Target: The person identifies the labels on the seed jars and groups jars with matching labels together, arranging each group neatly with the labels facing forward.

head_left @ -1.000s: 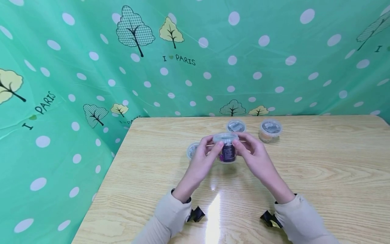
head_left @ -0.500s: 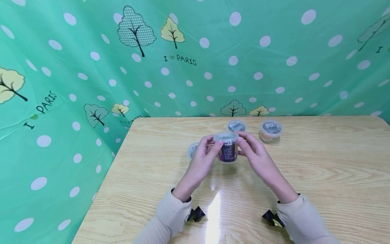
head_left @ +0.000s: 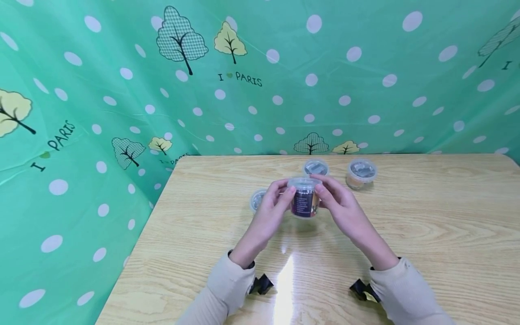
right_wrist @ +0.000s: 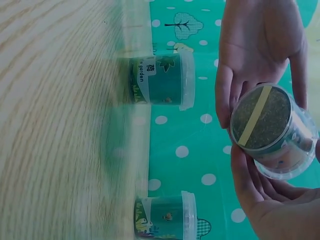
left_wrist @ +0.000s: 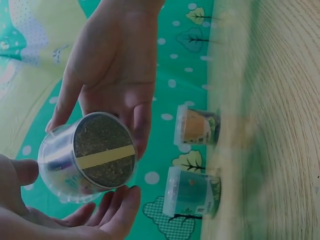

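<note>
In the head view, both hands hold a clear lidded plastic cup [head_left: 304, 202] with a dark purple printed label above the table. My left hand [head_left: 271, 212] grips its left side, thumb in front below the rim. My right hand [head_left: 343, 210] grips the right side, its thumb near the rim too. From below, the left wrist view shows the cup's base [left_wrist: 105, 150], dark soil-like filling and a pale yellow strip across it. Also there, my left hand [left_wrist: 65, 210] is at the bottom and my right hand [left_wrist: 120, 60] at the top.
Similar lidded cups stand on the wooden table [head_left: 426, 225]: one [head_left: 315, 168] behind the hands, one with orange [head_left: 360, 174] to the right. Another cup [head_left: 257, 200] is partly hidden by my left hand. A green dotted cloth [head_left: 243, 108] hangs behind the table.
The cup has turned between the hands: its text panel has shifted left and a colourful part of the label shows at the right. The right thumb and hand have moved slightly right.
</note>
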Demonstrator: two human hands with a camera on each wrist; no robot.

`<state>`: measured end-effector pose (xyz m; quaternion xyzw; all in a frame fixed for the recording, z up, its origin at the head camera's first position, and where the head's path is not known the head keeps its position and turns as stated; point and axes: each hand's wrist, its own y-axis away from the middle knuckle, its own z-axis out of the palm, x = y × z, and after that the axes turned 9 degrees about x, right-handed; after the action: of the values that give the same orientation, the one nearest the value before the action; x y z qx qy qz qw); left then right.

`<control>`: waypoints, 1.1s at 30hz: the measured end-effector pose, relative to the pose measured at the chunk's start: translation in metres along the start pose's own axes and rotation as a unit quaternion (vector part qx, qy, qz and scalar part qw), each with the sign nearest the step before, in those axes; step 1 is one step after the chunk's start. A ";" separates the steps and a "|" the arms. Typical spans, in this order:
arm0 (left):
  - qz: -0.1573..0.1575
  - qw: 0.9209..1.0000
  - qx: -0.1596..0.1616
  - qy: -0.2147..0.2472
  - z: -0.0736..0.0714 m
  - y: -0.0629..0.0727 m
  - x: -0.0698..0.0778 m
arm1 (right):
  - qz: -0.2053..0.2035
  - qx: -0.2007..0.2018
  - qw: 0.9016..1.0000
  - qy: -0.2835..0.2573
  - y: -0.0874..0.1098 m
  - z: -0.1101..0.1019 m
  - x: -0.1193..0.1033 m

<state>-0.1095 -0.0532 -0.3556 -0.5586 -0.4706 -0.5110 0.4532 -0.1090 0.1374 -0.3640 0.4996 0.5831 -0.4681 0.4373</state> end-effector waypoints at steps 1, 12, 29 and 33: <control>0.000 1.000 0.001 -0.003 0.000 0.000 0.000 | 0.001 0.004 1.000 0.003 0.000 0.000 0.000; -0.001 1.000 0.011 -0.006 0.003 0.001 0.001 | 0.005 0.026 1.000 0.001 0.002 0.006 -0.001; -0.006 1.000 0.003 0.005 0.000 0.000 0.002 | 0.012 -0.001 1.000 -0.006 0.001 0.001 0.001; -0.002 1.000 0.012 -0.017 0.000 0.001 0.002 | 0.017 0.016 1.000 0.004 0.001 0.002 0.000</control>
<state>-0.1088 -0.0528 -0.3537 -0.5603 -0.4858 -0.4967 0.4510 -0.1078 0.1355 -0.3647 0.5182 0.5685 -0.4680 0.4351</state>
